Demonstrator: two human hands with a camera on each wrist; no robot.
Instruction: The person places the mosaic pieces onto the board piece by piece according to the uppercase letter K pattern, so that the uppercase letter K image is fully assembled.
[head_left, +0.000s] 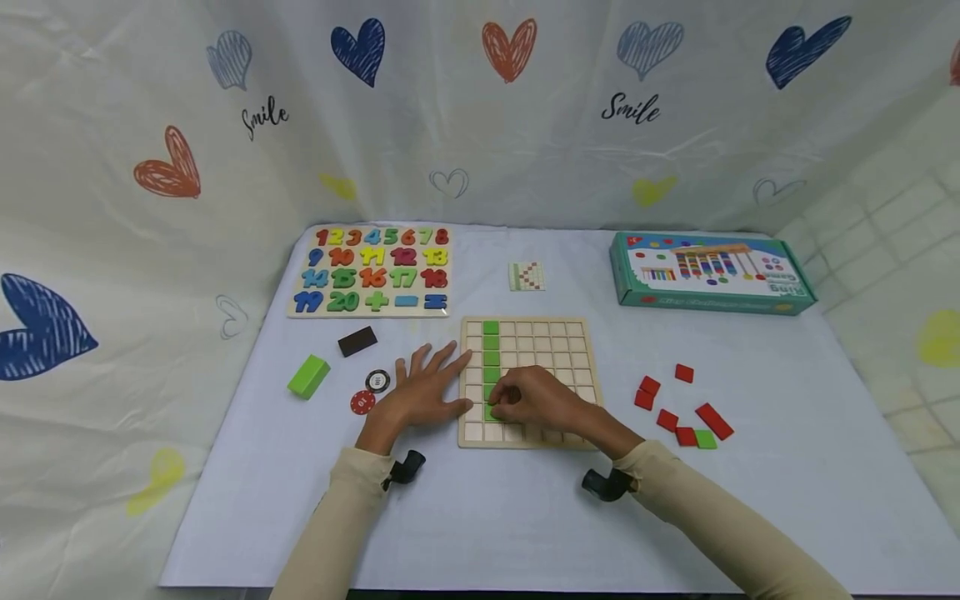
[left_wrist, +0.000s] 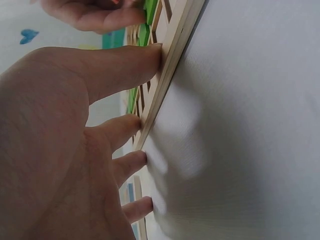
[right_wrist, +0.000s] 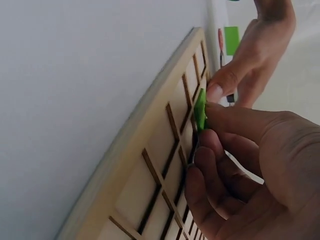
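Observation:
A wooden grid board [head_left: 525,445] lies in front of me, with a column of green square tiles [head_left: 491,342] in its second column from the left. My right hand [head_left: 542,398] is over the lower part of that column, pinching a green square tile [right_wrist: 200,110] at its cell; the fingertips partly cover it. Spread along the board's left side is my left hand [head_left: 423,397], its thumb and index finger touching the board edge while the other fingertips rest on the cloth.
Loose red tiles [head_left: 667,420] and one green tile [head_left: 706,439] lie right of the board. To the left are a green block [head_left: 308,377], a black block [head_left: 357,341] and two round chips [head_left: 363,402]. Behind stand a number puzzle [head_left: 322,312], a pattern card [head_left: 527,276] and a box [head_left: 716,271].

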